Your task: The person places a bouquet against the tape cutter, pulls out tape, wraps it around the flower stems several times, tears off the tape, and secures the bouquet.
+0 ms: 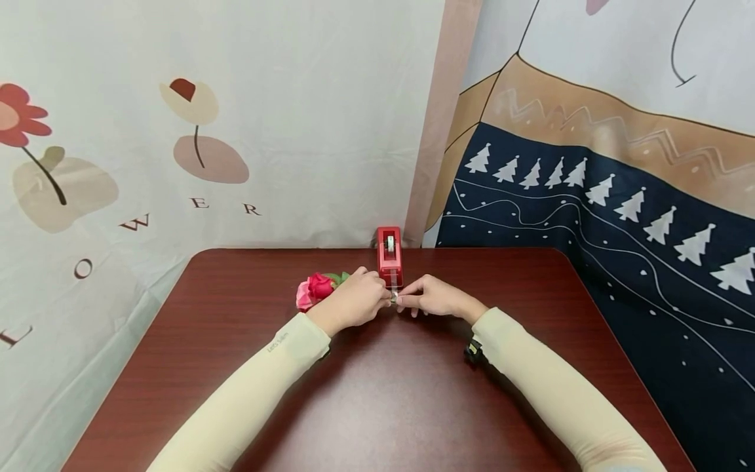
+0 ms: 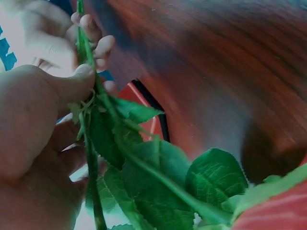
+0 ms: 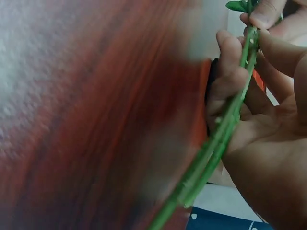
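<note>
Two artificial roses (image 1: 314,288), one red and one pink, lie tilted to the left of my left hand (image 1: 360,298). That hand grips their green stems just below the leaves (image 2: 163,177), its thumb pressed on them in the left wrist view. My right hand (image 1: 435,297) pinches the stems (image 3: 225,129) with thumb and fingers, close to the left hand; the stem ends stick out past it. A strip of clear tape (image 1: 394,280) runs from the red tape dispenser (image 1: 389,265) down to the spot between both hands. How far it wraps is hidden.
The dispenser stands near the back edge of the dark red-brown table (image 1: 389,393), just beyond my hands. Behind it hang a pale flower-printed curtain (image 1: 324,131) and a navy cloth with white trees (image 1: 531,216). Cameras are strapped to both wrists.
</note>
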The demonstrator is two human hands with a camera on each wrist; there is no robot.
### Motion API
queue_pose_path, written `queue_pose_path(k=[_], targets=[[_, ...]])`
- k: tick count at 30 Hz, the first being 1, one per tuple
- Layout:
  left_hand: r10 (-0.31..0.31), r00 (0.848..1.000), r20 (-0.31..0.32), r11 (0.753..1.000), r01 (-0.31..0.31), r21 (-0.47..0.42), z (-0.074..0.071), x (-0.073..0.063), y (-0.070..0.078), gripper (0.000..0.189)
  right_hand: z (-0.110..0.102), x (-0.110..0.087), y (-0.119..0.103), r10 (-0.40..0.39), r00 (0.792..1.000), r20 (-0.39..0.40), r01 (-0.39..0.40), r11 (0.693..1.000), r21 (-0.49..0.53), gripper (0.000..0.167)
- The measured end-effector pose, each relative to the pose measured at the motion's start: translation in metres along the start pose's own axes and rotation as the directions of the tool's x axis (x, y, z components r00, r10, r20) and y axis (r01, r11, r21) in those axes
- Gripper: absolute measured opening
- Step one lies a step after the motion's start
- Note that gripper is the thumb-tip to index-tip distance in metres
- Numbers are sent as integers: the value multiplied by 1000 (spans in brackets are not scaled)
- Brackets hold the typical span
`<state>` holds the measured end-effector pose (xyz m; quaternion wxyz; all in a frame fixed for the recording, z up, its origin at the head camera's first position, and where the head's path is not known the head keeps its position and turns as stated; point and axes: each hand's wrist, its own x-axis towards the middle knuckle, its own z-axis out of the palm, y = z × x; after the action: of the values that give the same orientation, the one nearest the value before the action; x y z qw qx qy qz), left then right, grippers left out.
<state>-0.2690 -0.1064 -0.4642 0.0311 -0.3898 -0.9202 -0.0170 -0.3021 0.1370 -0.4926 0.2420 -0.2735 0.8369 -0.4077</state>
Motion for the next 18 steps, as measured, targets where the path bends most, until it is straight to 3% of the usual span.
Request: queue_pose_path(k=[7,14,18], targets=[[67,992,-111,994,-57,91,5,-6,-1,12,-7,2,-1,6,998,70,-8,1000,26,32],[122,978,-168,979,-91,181,9,-9,-3,11,-11,4,-5,55,988,142,-63,997,54,30],[153,968,-200,969,-107,221,12,-10,-5,10,-9,4,-5,50,990,135,-56,997,43,28]])
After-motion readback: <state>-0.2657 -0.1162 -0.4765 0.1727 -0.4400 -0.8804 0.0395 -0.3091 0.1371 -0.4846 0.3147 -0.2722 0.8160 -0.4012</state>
